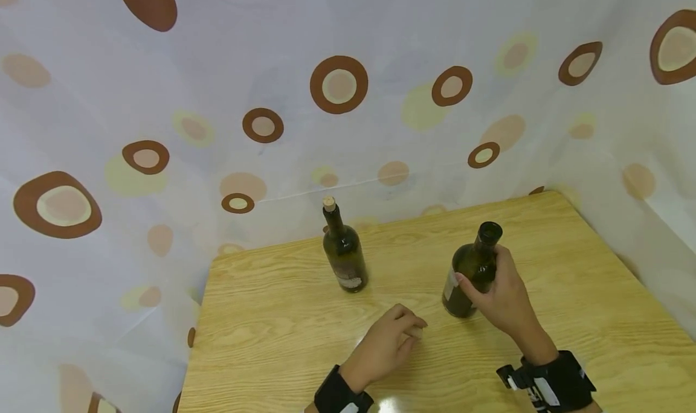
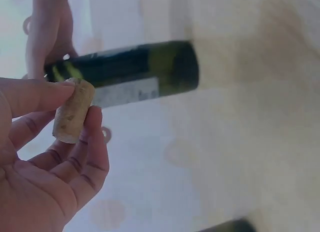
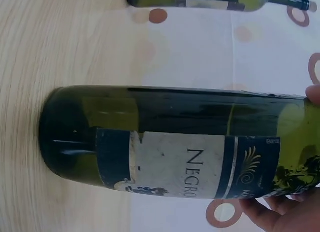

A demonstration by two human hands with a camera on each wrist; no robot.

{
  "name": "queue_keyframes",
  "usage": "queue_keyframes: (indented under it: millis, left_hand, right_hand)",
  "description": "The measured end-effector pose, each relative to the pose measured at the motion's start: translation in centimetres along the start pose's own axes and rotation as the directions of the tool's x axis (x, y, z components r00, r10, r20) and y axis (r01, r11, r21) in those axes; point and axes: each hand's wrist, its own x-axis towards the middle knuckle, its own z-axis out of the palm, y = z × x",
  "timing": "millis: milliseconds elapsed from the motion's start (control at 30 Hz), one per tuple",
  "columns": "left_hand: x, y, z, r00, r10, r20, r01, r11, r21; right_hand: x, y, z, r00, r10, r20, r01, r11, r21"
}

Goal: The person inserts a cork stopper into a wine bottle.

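My left hand (image 1: pixel 383 346) pinches a cork (image 2: pixel 74 112) between thumb and fingers, clearest in the left wrist view. From the head view the cork is hidden behind the fingers. My right hand (image 1: pixel 505 292) grips a dark green wine bottle (image 1: pixel 472 265) around its upper body. Its neck is uncorked and leans slightly right, with its base low at the table. The right wrist view shows a worn label (image 3: pixel 175 162) with "NEGRO" on it. The left hand is a short way left of this bottle, lower in the head view.
A second green wine bottle (image 1: pixel 347 253) stands upright toward the table's back, left of the held one, with a cork (image 1: pixel 328 203) in its neck. The wooden table (image 1: pixel 261 316) meets a white sheet (image 1: pixel 217 87) patterned with brown ovals at the back and sides.
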Motion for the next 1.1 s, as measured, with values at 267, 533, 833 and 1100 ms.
queue_keyframes:
  millis: [267,533,833,1100]
  left_hand:
    - [0.4,0.3,-4.8,0.999,0.021,0.034,-0.022,0.999,0.023]
    - [1.5,0.5,-7.5,0.996,0.058,-0.064,-0.070,0.976,-0.207]
    - [2.7,2.1,-10.7,0.949,0.182,-0.256,-0.254,0.924,-0.285]
    - [3.2,4.2,-12.8,0.907,0.298,-0.297,-0.396,0.843,-0.364]
  right_hand:
    - [-0.7,-1.3,0.8,0.996,-0.087,0.036,0.087,0.996,-0.012]
    - [-1.2,-2.4,1.6,0.986,-0.158,0.052,0.160,0.987,-0.018]
    - [-1.9,-3.5,2.8,0.961,-0.256,0.104,0.259,0.966,-0.014]
    - [-2.8,-4.5,3.4,0.953,-0.263,0.150,0.262,0.965,0.025]
